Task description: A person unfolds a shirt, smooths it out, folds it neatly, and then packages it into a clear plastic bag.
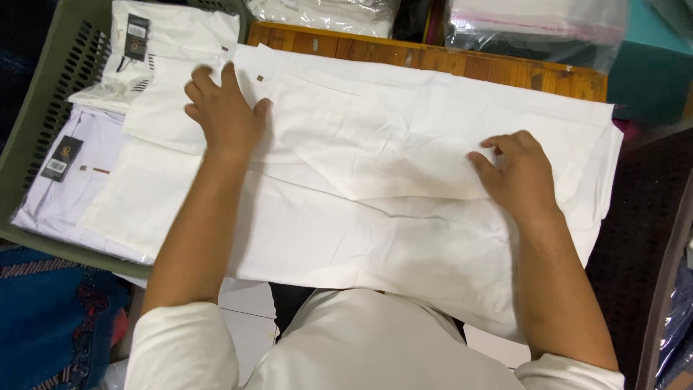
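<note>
Your white sleeves at bottom edge. White shirt [375, 209] spread flat on wooden table [462, 65]. Your left hand [225, 112] flat on shirt's left part, fingers spread, gripping nothing. Your right hand [521, 173] on folded edge at right, fingers curled against cloth, grip unclear. Green basket [50, 108] of folded shirts at left.

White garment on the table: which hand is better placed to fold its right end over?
Probably the right hand: it rests by the white garment's right end. The left hand lies flat far at the left end.
</note>
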